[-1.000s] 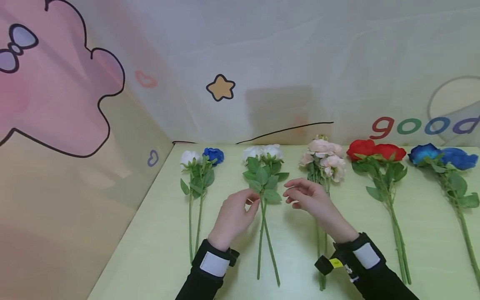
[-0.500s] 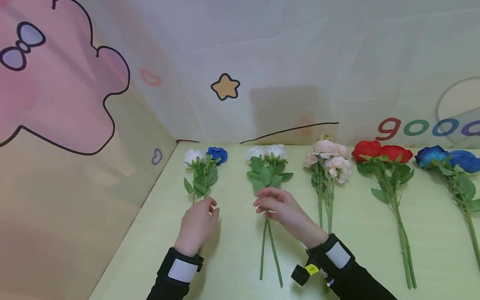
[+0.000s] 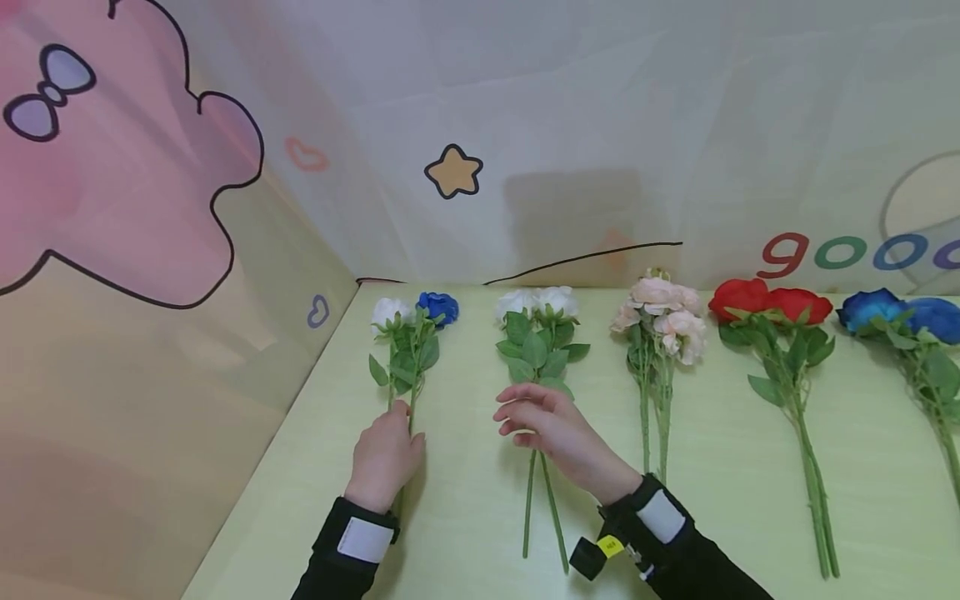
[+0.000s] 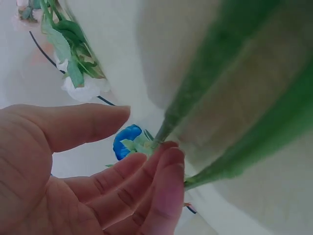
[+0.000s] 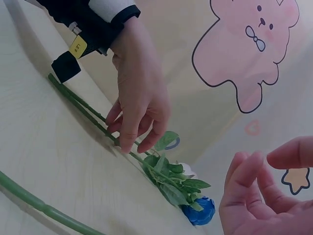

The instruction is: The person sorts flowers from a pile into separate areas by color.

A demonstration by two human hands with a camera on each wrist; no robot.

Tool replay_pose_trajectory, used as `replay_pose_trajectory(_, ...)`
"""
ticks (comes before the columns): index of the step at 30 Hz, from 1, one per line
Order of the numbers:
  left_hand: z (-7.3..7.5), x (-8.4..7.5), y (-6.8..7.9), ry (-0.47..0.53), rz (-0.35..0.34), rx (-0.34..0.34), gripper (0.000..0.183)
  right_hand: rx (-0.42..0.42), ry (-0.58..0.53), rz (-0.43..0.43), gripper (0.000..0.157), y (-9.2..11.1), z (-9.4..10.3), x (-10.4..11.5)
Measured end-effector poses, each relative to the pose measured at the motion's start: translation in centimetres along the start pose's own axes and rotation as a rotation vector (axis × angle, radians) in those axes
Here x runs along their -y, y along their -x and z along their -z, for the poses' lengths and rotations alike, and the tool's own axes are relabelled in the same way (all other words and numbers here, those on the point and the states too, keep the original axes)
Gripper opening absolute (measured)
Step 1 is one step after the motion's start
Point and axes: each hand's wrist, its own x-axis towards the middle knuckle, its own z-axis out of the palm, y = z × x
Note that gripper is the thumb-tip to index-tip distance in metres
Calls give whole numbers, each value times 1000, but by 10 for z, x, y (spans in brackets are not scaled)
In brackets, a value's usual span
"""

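Note:
My left hand [image 3: 385, 458] is over the leftmost pair of flowers, a white rose [image 3: 391, 312] and a blue rose [image 3: 439, 308] with leafy green stems. In the left wrist view its fingertips [image 4: 168, 152] meet the two blurred green stems [image 4: 205, 68], while the thumb stands apart from them. The right wrist view also has this hand reaching down to the stems [image 5: 85, 110]. My right hand [image 3: 555, 433], fingers loosely bent and holding nothing, hovers over the stems of the two white flowers [image 3: 557, 302], hiding part of them.
To the right lie pale pink flowers [image 3: 663, 300], red flowers [image 3: 798, 305] and blue flowers [image 3: 873, 310], in a row on the pale green tabletop [image 3: 300, 517]. A printed cloth backdrop [image 3: 570, 100] rises behind and at the left.
Both hands have moved left: the left from the white pair to the white-and-blue pair, then down onto its stems; the right from beside the pink flowers to over the white pair's stems.

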Motion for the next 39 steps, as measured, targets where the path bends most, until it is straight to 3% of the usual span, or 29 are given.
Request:
replay_pose_trajectory(9,-4,2,-7,20,14,65,29,-10,-1,5,20,1,6,2)
replay_pose_trajectory(16,5,-1,-11,179,50,173,39,-24,22,42,23,3,13,8)
replay_pose_trajectory(20,9,-4,-12,249,44,222,29,-26,20,56,23,5,18,11)
replay_pose_trajectory(24,9,-5,-12,314,42,229,13,-34,30,66,20,6,23,12)
replay_pose_trajectory(31,5,-8,-11,427,39,221,16,-31,32,75,15,9,27,13)
replay_pose_trajectory(39,8,-16,-9,474,9,198,15,-31,71,79,15,11,30,13)
